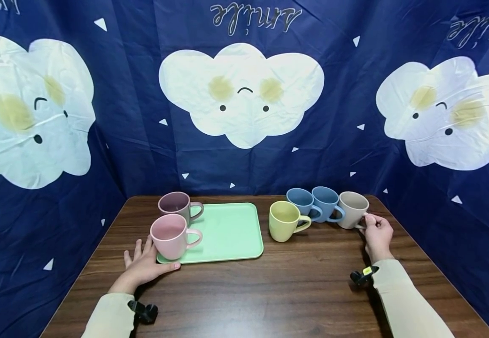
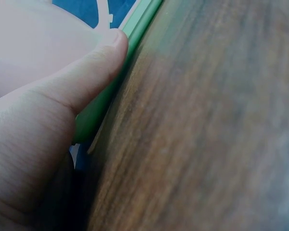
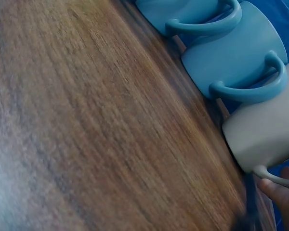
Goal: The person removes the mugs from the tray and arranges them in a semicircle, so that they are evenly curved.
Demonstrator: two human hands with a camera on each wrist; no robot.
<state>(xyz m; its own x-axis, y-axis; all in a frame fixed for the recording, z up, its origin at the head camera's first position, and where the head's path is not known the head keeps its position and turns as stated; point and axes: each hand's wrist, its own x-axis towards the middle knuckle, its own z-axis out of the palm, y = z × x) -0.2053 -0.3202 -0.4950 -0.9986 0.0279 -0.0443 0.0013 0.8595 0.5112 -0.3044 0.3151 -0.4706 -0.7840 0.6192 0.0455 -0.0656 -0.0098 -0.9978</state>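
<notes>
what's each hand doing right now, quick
Left hand: open, fingers spread, at the near-left corner of the green tray.
Right hand: closed, pinching the beige mug by its handle.

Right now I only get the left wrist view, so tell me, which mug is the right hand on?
Observer: The right hand pinches the handle of the beige mug.

Operator: Got it. And what stands on the far side of the pink mug?

Observer: A mauve mug, upright.

Operator: Anything just past the right end of the green tray?

Observer: Yes, a yellow mug stands on the table there, apart from the tray.
</notes>
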